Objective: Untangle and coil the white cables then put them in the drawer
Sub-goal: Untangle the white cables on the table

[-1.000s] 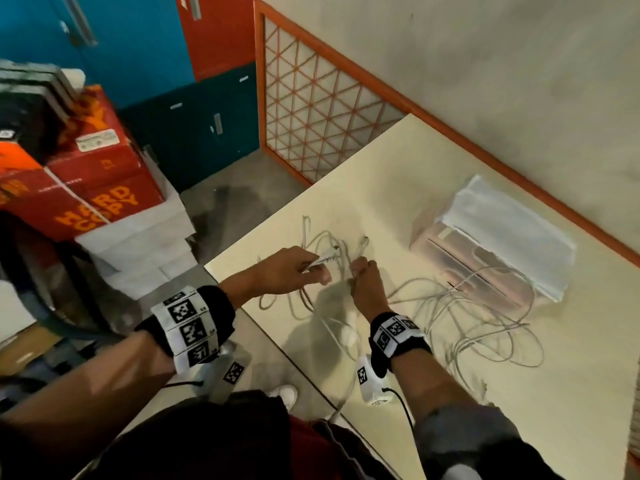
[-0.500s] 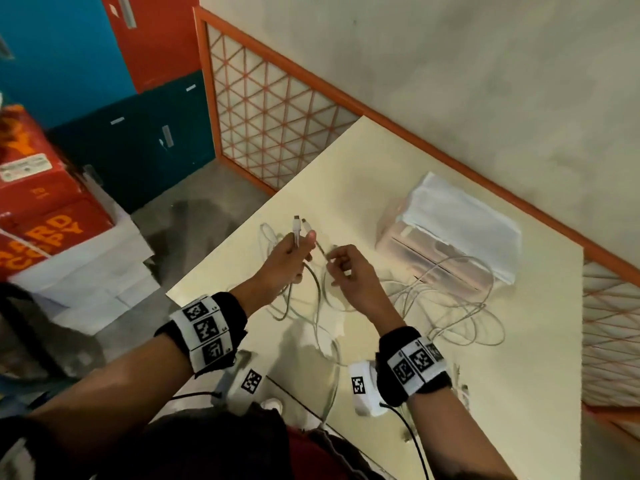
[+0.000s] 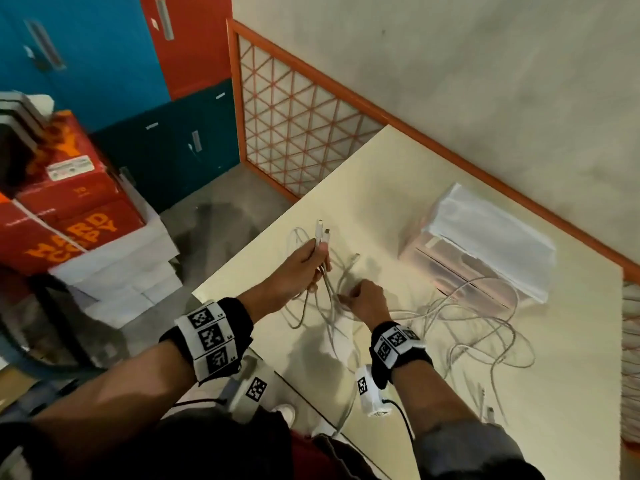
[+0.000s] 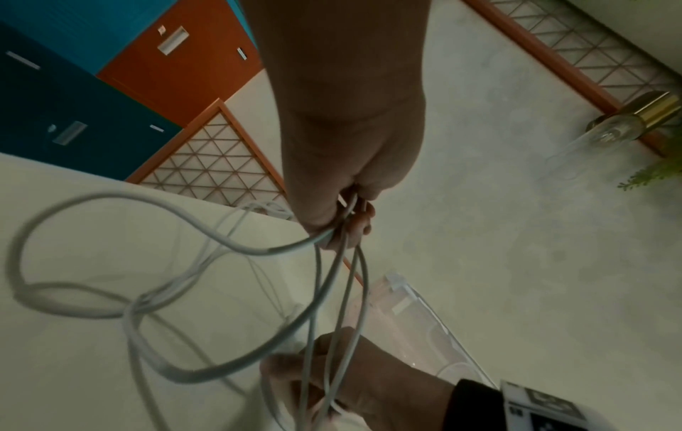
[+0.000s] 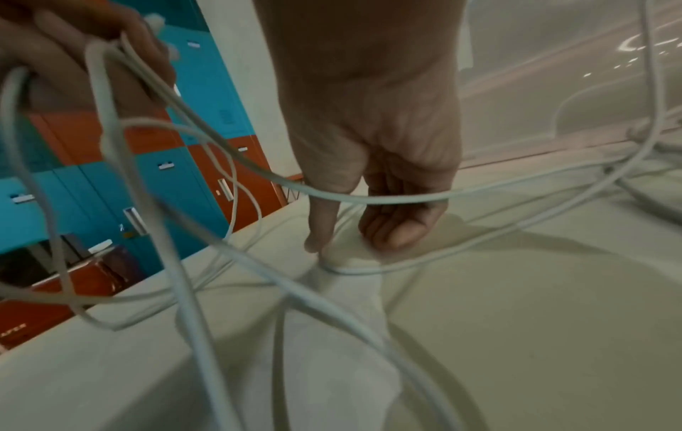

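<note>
Several white cables (image 3: 485, 336) lie tangled on the cream table (image 3: 381, 188). My left hand (image 3: 304, 268) is raised above the table's left part and grips a bundle of strands, with two connector ends (image 3: 322, 232) sticking up from the fist. The strands hang from my left hand (image 4: 343, 221) down to my right hand (image 4: 332, 379). My right hand (image 3: 360, 299) is low at the table top, thumb and curled fingers (image 5: 391, 233) closing on a cable loop (image 5: 332, 269). A translucent drawer unit (image 3: 485, 244) stands behind the tangle.
The table's left edge (image 3: 242, 258) runs close to my left hand, with floor beyond. Red boxes (image 3: 69, 216) on stacked white paper (image 3: 117, 271) stand at the left. Blue and red lockers (image 3: 104, 46) and an orange lattice panel (image 3: 294, 133) are behind.
My left hand has turned the cable ends upright and lifted them. My right hand has dropped from beside the left hand down to the cables on the table.
</note>
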Tool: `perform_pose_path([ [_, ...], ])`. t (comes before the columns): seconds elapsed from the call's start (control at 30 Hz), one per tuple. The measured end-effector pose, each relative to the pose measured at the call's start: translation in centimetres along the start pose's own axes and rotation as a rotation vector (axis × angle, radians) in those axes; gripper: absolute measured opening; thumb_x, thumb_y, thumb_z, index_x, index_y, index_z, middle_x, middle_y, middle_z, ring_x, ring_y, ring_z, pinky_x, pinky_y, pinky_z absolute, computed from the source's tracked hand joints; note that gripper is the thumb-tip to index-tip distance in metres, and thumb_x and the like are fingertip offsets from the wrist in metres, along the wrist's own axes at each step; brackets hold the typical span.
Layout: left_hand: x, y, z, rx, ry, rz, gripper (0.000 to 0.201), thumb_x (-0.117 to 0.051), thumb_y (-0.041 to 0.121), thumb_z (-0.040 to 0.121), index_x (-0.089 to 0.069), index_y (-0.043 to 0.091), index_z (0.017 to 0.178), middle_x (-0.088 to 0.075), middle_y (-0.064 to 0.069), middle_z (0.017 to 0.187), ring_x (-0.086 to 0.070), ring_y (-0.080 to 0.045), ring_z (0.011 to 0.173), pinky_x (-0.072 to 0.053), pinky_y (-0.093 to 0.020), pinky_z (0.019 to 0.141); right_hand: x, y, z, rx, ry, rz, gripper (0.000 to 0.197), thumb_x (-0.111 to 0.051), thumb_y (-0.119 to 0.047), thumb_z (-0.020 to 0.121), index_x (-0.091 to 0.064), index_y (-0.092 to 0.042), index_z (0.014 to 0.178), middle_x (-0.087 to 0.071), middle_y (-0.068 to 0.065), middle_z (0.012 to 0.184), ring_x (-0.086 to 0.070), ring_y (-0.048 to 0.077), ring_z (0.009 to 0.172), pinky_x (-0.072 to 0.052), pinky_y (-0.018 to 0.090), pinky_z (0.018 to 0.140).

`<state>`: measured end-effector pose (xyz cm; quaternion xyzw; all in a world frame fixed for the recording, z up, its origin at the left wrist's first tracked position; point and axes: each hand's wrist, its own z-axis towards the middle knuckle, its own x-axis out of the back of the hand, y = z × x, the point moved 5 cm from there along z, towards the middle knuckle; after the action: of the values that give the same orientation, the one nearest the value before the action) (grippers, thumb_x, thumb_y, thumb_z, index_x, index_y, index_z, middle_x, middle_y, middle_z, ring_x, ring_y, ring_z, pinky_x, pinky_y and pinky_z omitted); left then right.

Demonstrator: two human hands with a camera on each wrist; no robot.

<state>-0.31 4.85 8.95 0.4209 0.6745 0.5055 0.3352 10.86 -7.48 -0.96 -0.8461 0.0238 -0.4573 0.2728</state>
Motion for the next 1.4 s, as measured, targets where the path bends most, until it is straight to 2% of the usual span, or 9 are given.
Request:
perform_pose_path([
  [0.23,0.8,1.2,0.5,-0.037,-0.063,0.046,0.035,-0.03,0.03,0.103,-0.048,0.006,0.084,-0.054,0.002,0.075,-0.043,-0.008,0.06,-0.039,-0.019,0.053,0.6,-0.6,0.1,-0.025,0.032,0.031,0.026,-0.064,-0.015,0.084,-0.062,-0.006,0.108,-0.066,0.017,0.113,-0.062,0.034,0.106,-0.049,0.038,0.09],
  [0.3,0.7,1.4,1.1,-0.045,-0.051,0.027,0.033,-0.03,0.029,0.103,-0.048,0.01,0.081,-0.057,0.0,0.078,-0.045,-0.009,0.062,-0.04,-0.022,0.057,2.1,-1.4,-0.4,0.024,0.073,0.194,0.016,-0.055,-0.005,0.086,-0.054,-0.005,0.102,-0.065,0.02,0.105,-0.065,0.03,0.09,-0.054,0.036,0.083],
  [0.4,0.0,1.8,2.0,-0.059,-0.014,0.027,0.033,-0.032,0.029,0.102,-0.048,0.015,0.077,-0.06,-0.001,0.079,-0.044,-0.011,0.064,-0.038,-0.024,0.057,5.1,-3.5,-2.0,0.194,0.092,0.371,0.014,-0.044,0.004,0.089,-0.046,-0.011,0.088,-0.069,0.021,0.092,-0.063,0.005,0.057,-0.048,0.011,0.054],
  [0.47,-0.3,2.2,2.4,-0.069,0.037,0.042,0.032,-0.032,0.029,0.102,-0.047,0.018,0.076,-0.061,0.002,0.078,-0.044,-0.011,0.065,-0.037,-0.022,0.056,6.7,-5.1,-3.1,0.315,0.07,0.43,0.024,-0.046,0.004,0.089,-0.044,-0.018,0.081,-0.069,0.022,0.089,-0.063,0.008,0.06,-0.046,0.01,0.057],
  [0.63,-1.6,2.9,2.8,-0.107,0.104,-0.075,0.029,-0.03,0.03,0.102,-0.045,0.017,0.081,-0.065,0.0,0.079,-0.058,-0.008,0.066,-0.044,-0.023,0.066,8.0,-6.6,-6.1,0.476,0.013,0.397,0.028,-0.049,0.004,0.089,-0.044,-0.023,0.084,-0.065,-0.002,0.074,-0.062,0.023,0.071,-0.051,0.037,0.075],
  [0.8,-3.0,3.6,2.8,-0.132,0.06,-0.23,0.031,-0.029,0.031,0.103,-0.045,0.017,0.081,-0.061,-0.003,0.07,-0.062,-0.01,0.063,-0.05,-0.018,0.061,8.1,-6.4,-8.0,0.476,0.05,0.278,0.021,-0.051,0.005,0.086,-0.045,-0.015,0.089,-0.066,0.003,0.079,-0.062,0.004,0.064,-0.047,0.016,0.066],
  [1.03,-5.1,4.5,2.1,-0.203,-0.093,-0.191,0.027,-0.033,0.03,0.102,-0.044,0.013,0.084,-0.036,0.003,0.064,-0.037,-0.006,0.052,-0.039,-0.017,0.055,11.8,-6.0,-8.7,0.447,0.21,0.473,0.018,-0.041,-0.003,0.095,-0.051,-0.014,0.104,-0.065,-0.003,0.087,-0.062,0.012,0.077,-0.048,0.021,0.07],
  [1.23,-6.4,4.8,0.8,-0.273,-0.204,-0.029,0.027,-0.032,0.027,0.103,-0.049,0.016,0.085,-0.045,-0.001,0.064,-0.043,-0.005,0.053,-0.041,-0.015,0.054,15.0,-7.7,-9.3,0.497,0.381,0.558,0.013,-0.065,-0.013,0.087,-0.067,-0.006,0.098,-0.065,-0.007,0.073,-0.06,0.001,0.063,-0.048,0.015,0.064],
  [1.4,-6.8,4.9,0.4,-0.266,-0.291,0.037,0.028,-0.029,0.024,0.103,-0.053,0.011,0.102,-0.059,-0.002,0.073,-0.055,-0.005,0.058,-0.05,-0.016,0.064,16.0,-7.0,-9.3,0.435,0.383,0.63,0.008,-0.065,-0.007,0.086,-0.068,-0.004,0.092,-0.063,0.001,0.068,-0.058,0.013,0.063,-0.05,0.024,0.066],
])
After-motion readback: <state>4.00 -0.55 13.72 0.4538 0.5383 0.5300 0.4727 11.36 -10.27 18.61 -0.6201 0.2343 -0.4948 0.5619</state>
